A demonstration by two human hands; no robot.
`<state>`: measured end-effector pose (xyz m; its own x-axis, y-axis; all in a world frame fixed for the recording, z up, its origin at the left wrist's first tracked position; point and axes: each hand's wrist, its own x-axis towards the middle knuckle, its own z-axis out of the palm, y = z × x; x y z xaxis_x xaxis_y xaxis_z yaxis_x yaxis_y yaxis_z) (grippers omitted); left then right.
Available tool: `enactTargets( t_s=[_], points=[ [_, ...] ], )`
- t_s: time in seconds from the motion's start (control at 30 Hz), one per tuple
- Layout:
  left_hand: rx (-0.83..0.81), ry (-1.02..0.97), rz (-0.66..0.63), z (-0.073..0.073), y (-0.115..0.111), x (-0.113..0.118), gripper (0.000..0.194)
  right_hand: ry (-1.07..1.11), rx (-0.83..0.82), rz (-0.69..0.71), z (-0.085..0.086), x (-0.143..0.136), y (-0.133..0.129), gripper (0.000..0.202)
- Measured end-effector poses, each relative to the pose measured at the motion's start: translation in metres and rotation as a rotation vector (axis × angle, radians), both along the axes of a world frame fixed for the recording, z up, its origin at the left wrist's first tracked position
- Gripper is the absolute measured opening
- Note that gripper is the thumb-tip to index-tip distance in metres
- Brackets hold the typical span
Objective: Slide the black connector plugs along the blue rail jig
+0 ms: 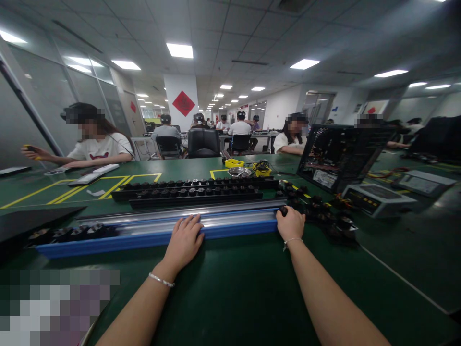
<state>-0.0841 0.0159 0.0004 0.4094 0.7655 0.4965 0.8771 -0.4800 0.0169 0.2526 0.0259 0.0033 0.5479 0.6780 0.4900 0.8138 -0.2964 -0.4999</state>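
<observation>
A long blue channel [237, 231] with a shiny metal inside lies across the green table in front of me. My left hand [184, 244] rests on its near wall around the middle, fingers stretched over the edge and nothing visible in them. At the channel's right end, my right hand [291, 225] is closed on a small black round part [284, 211], mostly covered by the fingers. Several similar black parts [77, 232] sit in a row at the left end. Behind the channel stand black rails [196, 193] filled with rows of these parts. More of them lie in a loose cluster [342, 222] right of my right hand.
An open computer case [340, 154] stands at the right, with power supply units [378, 199] near it. Yellow bins [234, 164] and a metal dish [238, 172] sit farther back. One person [99, 139] works across at the left, another [292, 137] behind the case.
</observation>
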Motion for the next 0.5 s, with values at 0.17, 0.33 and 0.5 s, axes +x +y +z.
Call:
enactTargets(
  t_s=[0.17,0.33,0.5],
  points=[
    [0.004,-0.022,-0.008,-0.0005,-0.0004,0.0,0.024,0.019,-0.002,-0.007,0.0009,0.0023,-0.0008,0.034],
    [-0.01,-0.007,0.001,0.0004,-0.0009,0.0004,0.025,0.041,0.021,-0.017,-0.0006,0.0056,0.0003,0.035],
    [-0.016,-0.013,0.001,0.0016,-0.0012,0.001,0.024,0.043,0.015,-0.018,-0.0019,0.0086,0.0017,0.037]
  ],
)
